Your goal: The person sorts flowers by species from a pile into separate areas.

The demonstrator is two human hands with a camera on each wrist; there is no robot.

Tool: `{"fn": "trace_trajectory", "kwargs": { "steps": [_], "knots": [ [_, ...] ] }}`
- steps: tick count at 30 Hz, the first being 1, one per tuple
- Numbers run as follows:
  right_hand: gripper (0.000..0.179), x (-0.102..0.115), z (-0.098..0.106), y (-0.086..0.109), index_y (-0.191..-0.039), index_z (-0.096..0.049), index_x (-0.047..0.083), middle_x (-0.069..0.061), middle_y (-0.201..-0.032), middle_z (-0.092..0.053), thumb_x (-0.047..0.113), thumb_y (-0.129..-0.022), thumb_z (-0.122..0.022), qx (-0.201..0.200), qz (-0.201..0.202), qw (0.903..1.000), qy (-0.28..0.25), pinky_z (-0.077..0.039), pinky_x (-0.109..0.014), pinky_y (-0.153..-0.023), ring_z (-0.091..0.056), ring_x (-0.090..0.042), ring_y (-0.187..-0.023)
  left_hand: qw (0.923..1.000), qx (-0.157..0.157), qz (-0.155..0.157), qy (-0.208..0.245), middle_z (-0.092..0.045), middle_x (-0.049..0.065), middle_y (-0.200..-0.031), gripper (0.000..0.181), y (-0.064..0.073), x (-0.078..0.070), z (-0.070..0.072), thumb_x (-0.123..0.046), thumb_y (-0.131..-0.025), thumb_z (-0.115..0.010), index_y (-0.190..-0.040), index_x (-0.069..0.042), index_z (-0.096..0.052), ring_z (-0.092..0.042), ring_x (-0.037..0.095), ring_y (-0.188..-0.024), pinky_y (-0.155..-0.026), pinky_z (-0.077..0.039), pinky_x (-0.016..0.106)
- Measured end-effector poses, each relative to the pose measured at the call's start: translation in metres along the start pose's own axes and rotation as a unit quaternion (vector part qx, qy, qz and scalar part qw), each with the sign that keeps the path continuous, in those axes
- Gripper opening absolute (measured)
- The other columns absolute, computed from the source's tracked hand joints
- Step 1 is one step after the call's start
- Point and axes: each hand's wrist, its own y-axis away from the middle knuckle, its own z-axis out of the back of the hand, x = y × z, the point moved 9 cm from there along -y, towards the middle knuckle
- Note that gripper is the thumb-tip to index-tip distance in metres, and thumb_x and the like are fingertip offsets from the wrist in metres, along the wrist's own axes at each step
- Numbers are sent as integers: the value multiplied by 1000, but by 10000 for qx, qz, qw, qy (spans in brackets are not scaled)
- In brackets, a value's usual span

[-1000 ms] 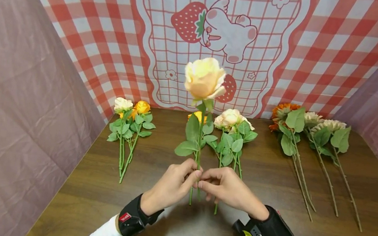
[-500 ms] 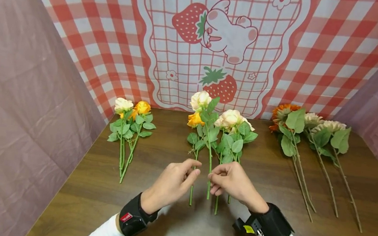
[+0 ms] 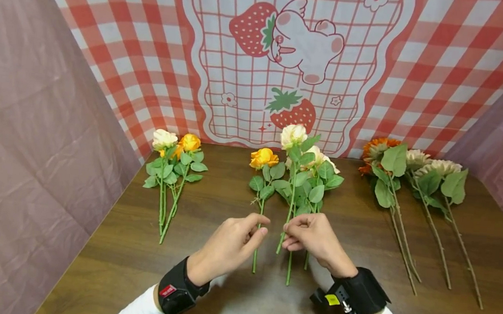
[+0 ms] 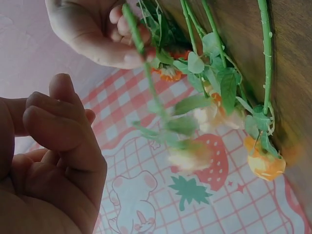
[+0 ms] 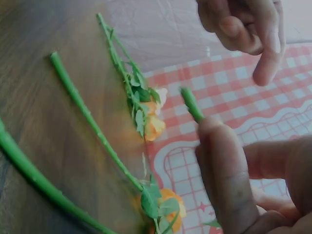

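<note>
My right hand (image 3: 314, 239) pinches the lower stem of a cream rose (image 3: 293, 136), raised over the table with its bloom toward the backdrop. The stem's cut end (image 5: 192, 103) sticks out past the fingertips in the right wrist view. My left hand (image 3: 232, 243) holds nothing; its fingers are loosely bent, thumb apart from the index finger. Beneath its fingertips, an orange rose (image 3: 263, 158) lies on the table. Pale peach roses (image 3: 320, 158) lie behind the held rose, which partly covers them. In the left wrist view the held bloom (image 4: 191, 157) is blurred.
A bunch of cream and orange roses (image 3: 173, 168) lies at the left of the wooden table (image 3: 213, 193). On the right lie long-stemmed flowers, orange (image 3: 378, 149) and cream (image 3: 439, 168). A red checked cloth (image 3: 135, 59) hangs behind; pinkish curtains (image 3: 27, 134) flank the table.
The cream rose was upright between both hands, then tipped away and down. The left hand let go; the right hand carried the rose rightward over the peach roses. The left hand stayed nearly still.
</note>
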Motion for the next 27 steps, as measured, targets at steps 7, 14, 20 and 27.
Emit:
{"fn": "trace_trajectory", "kwargs": {
  "steps": [7,14,20,27],
  "knots": [
    [22,-7,1,-3,-104,-62,-20,-8,-72,-71,-1,-94,-57,18,-219,9969,-757,-58,-27,-62,-70,-11,-62,9999,99,-26,-67,-46,-11,-63,20,0,-1,-1,-11,-100,-57,-116,-3,-66,-35,-4,-50,-46,-31,15],
    [29,-28,0,-5,-108,-60,-23,-6,-70,-71,2,-94,-58,449,-642,9936,-818,-58,-25,-61,-70,-10,-61,9996,211,-20,-167,-55,-8,-66,20,1,-2,-3,-13,-100,-58,-116,-4,-66,-41,-3,-52,-49,-37,15],
    [34,-30,6,-5,-111,-59,-22,-5,-70,-70,8,-95,-58,758,-695,9941,-343,-57,-24,-56,-68,-10,-58,9990,319,-136,-277,-72,1,-83,19,1,-5,-5,-13,-100,-57,-115,-5,-65,-60,2,-65,-58,-47,15],
    [29,-30,18,-6,-102,-67,-14,-11,-68,-69,12,-96,-55,728,-738,9920,724,-55,-30,-49,-64,-13,-50,9987,321,-223,-313,-73,2,-85,18,2,-5,-5,-13,-101,-57,-115,-5,-64,-63,3,-68,-60,-48,15]
  ]
}}
